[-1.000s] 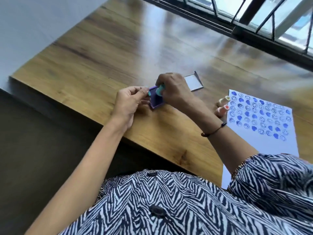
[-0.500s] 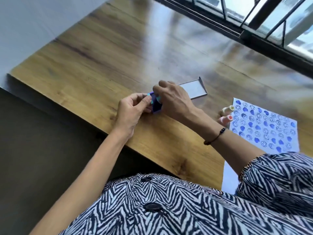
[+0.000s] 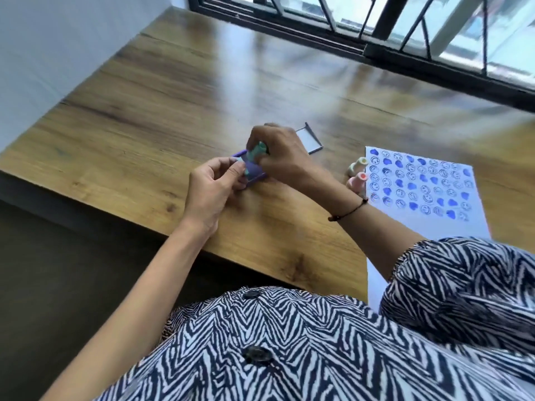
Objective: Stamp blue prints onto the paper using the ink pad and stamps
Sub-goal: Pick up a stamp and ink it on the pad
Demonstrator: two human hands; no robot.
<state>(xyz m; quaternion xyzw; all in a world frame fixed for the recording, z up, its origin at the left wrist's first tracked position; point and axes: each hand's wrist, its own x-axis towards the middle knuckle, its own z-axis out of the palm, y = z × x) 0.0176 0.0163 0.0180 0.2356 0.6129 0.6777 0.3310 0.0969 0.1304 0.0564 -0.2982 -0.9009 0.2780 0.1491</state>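
A small purple-blue ink pad (image 3: 254,170) lies on the wooden table (image 3: 150,140). My right hand (image 3: 282,156) grips a teal stamp (image 3: 257,149) and holds it against the pad. My left hand (image 3: 215,185) pinches the pad's near left edge, with a small teal piece (image 3: 241,162) at the fingertips. White paper (image 3: 419,192) lies to the right, covered with rows of blue hearts and smiley faces. Two more stamps rest at its left edge, a pale green one (image 3: 357,164) and a pink one (image 3: 357,180).
The pad's clear lid (image 3: 311,138) lies open just behind my right hand. A dark window frame with bars (image 3: 376,33) runs along the table's far side. The table's near edge (image 3: 260,264) crosses in front of my striped shirt.
The teal stamp has tipped up and shows more above the pad in my right hand. My left hand stays on the pad. The camera has shifted its view.
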